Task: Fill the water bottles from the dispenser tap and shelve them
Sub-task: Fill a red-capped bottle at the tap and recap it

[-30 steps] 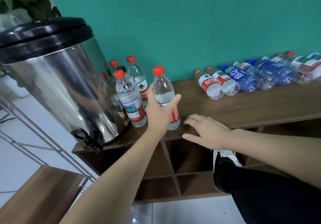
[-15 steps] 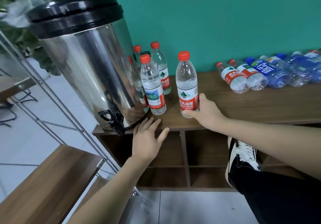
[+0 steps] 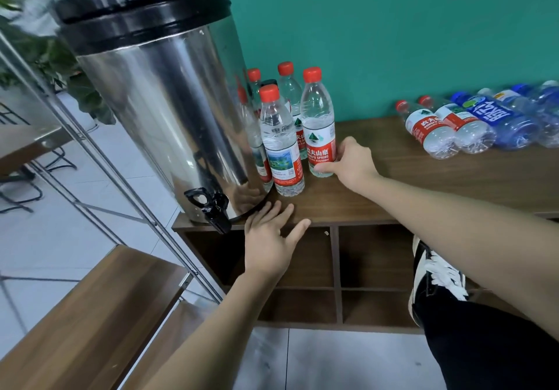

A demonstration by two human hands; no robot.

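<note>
A tall stainless-steel water dispenser (image 3: 169,111) with a black lid stands at the left end of a low brown wooden shelf unit (image 3: 393,196), its black tap (image 3: 208,208) jutting over the front edge. Just right of the dispenser, several clear plastic bottles with red caps stand upright in a tight group on the shelf top. The right hand (image 3: 348,162) grips the rightmost of these, a clear red-capped bottle with a red and white label (image 3: 317,123), fingers curled round its lower part; it stands on the shelf top just beside a clear red-capped bottle with a landscape label (image 3: 279,141), which is nearest the front edge. The left hand (image 3: 269,244) lies flat with fingers spread, fingertips resting on the shelf's front edge just right of the tap, holding nothing. Well to the right of the dispenser, a row of clear red-labelled and blue-labelled bottles (image 3: 472,126) lies on its sides against the teal wall (image 3: 393,26). Below the shelf top are open cubby compartments (image 3: 372,256).
</note>
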